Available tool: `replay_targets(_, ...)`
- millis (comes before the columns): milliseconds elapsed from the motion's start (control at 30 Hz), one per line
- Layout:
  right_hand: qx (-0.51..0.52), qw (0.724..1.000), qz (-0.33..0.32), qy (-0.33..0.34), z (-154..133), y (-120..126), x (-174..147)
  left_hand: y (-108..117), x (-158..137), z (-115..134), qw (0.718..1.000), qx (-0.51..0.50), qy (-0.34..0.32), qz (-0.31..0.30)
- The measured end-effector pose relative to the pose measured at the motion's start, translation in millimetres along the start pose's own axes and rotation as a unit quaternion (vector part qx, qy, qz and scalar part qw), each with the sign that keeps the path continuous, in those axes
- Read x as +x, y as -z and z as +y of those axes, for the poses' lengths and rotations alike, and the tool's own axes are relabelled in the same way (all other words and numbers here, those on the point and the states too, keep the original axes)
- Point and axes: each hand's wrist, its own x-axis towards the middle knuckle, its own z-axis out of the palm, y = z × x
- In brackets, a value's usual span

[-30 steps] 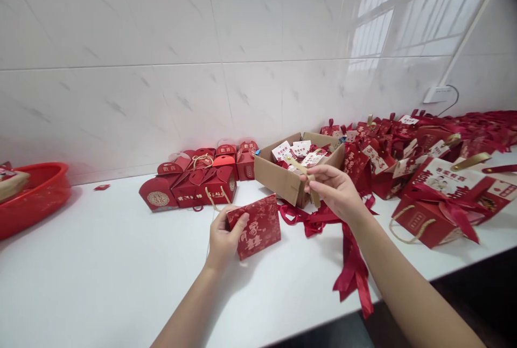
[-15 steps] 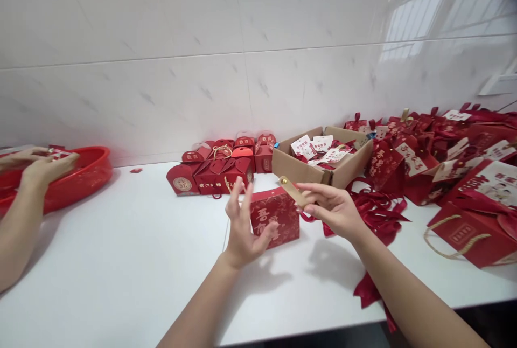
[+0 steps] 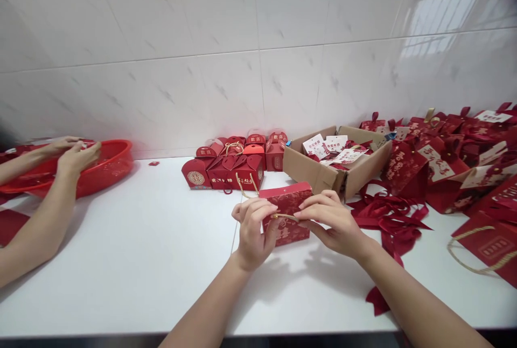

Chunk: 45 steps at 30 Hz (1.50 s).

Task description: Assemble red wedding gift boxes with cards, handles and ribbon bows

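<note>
Between both hands is a gold strap with a small metal stud near its left end. My left hand pinches the studded end between thumb and fingers. At the other end, my right hand grips the strap with thumb and fingertips. Just behind them a red gift box with pale lettering stands upright on the white table; the fingers cover part of its front. Whether the hands touch the box I cannot tell.
Small red candy boxes stand by the wall. Beyond my right hand are a cardboard box of tags, dark red ribbons and many red gift boxes. On the left, another person's hands work over a red basin.
My left hand has come over to the strap and closed on its studded end. My right hand has turned the strap level and lowered it before the box. The view has shifted left.
</note>
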Motion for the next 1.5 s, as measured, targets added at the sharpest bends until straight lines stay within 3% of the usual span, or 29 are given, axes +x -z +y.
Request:
replay_targets(333, 0.000, 0.999, -0.045, -0.029, -0.4, -2.7, -3.5, 1.6, 3.6, 1.5, 0.998, -0.048, 0.041, -0.007)
replay_targets(467, 0.011, 0.998, -0.067, -0.002, -1.8, 4.3, -1.9, 4.7, 5.6, 2.6, 0.987, -0.149, 0.047, -0.029)
replay_targets(533, 0.032, 0.997, -0.062, 0.015, -0.7, 8.4, -1.0, 7.2, 6.4, 6.4, 0.968, -0.231, 0.089, -0.046)
replay_targets(600, 0.031, 0.999, -0.034, 0.011, 0.9, 10.6, -0.8, 9.5, 7.6, 12.3, 0.925, -0.328, 0.177, -0.074)
replay_targets(700, 0.003, 1.000, 0.013, -0.016, 1.4, 8.9, -1.1, 10.9, 9.6, 20.4, 0.813, -0.477, 0.303, -0.140)
replay_targets(800, 0.026, 1.000, 0.013, -0.006, -2.4, 4.2, -1.4, 8.9, 10.9, 23.2, 0.711, -0.558, 0.373, -0.209)
replay_targets(900, 0.068, 0.998, 0.004, 0.017, -6.8, 0.7, -1.5, 5.6, 11.8, 22.1, 0.665, -0.568, 0.421, -0.241)
replay_targets(1067, 0.097, 0.995, 0.018, 0.024, -8.0, 0.1, -1.9, 2.6, 12.9, 19.4, 0.648, -0.562, 0.463, -0.227)
replay_targets(1267, 0.142, 0.989, 0.024, 0.026, -6.9, -2.6, -1.0, 2.1, 10.5, 16.9, 0.628, -0.582, 0.464, -0.225)
replay_targets(1500, 0.186, 0.982, 0.005, -0.018, -4.0, -6.2, -1.5, 2.5, 12.8, 16.6, 0.644, -0.570, 0.462, -0.217)
